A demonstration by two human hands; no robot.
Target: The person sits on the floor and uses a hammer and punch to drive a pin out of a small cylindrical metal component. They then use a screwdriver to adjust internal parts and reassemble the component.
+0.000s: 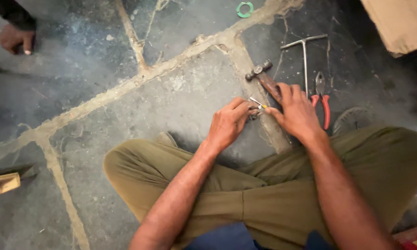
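Centrally, just right of the frame's middle, the left hand (228, 124) is closed in a pinch around a small dark metal part (253, 112), only partly visible between its fingers. The right hand (295, 112) meets it from the right, fingertips pinched on a thin metal pin with a yellow tip (258, 103), which points up and left over the part. Both hands hover just above the stone floor (180, 92), in front of the person's crossed legs in olive trousers (245, 194).

A hammer (265, 78) lies directly above the right hand, its handle running under the fingers. To the right of it lies a T-shaped metal tool (304, 55), and beside that, red-handled pliers (321, 99), close to the right wrist. A round grey disc (352, 120) sits at the knee on the right. A green ring (245, 9) lies at the top edge. Another person's hand (16, 38) rests on the floor at upper left. A wooden piece (2, 184) shows at the left edge.
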